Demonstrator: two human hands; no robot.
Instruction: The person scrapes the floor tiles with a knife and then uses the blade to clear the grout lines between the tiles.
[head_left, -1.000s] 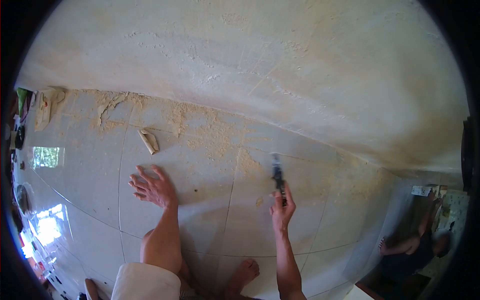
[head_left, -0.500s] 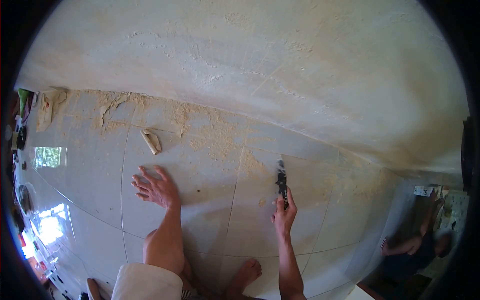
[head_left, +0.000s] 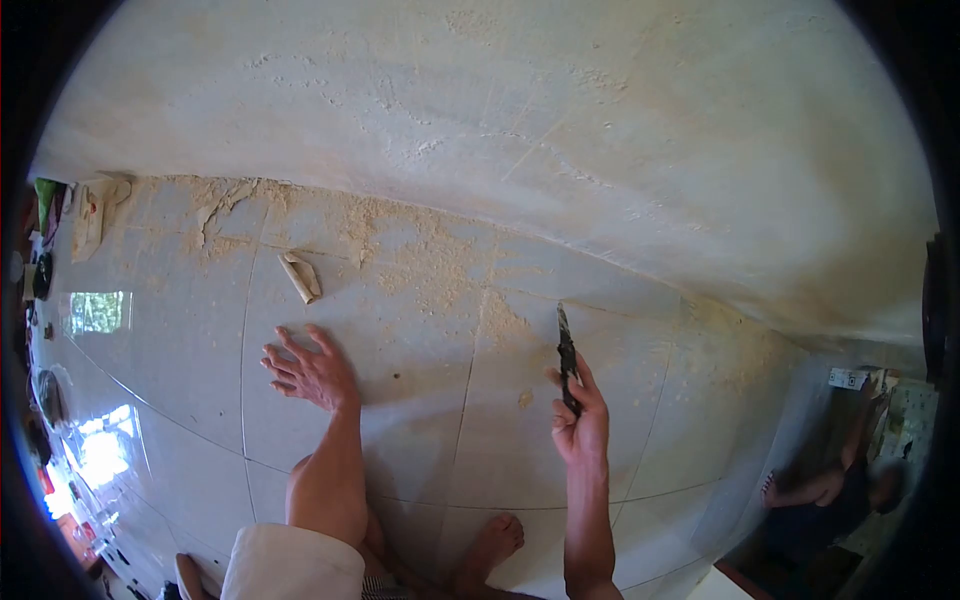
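Observation:
My right hand is closed around the black handle of a knife. Its pale, pointed blade aims away from me, towards the base of the wall, and appears to be clear of it. Fingers spread, my left hand rests flat on the grey tiled floor and holds nothing. Just beyond its fingertips lies a curled piece of tan paper or peeled paint. Tan flakes and dust are scattered along the foot of the wall, whose surface is patchy and rough.
Larger peeled scraps lie by the wall on the left, near a torn tan packet. Assorted items line the far left edge. At the lower right another person sits near the wall. My bare foot is below.
My right hand has shifted slightly to the right and turned the knife, so its blade now shows narrower. My left hand stays in place on the floor.

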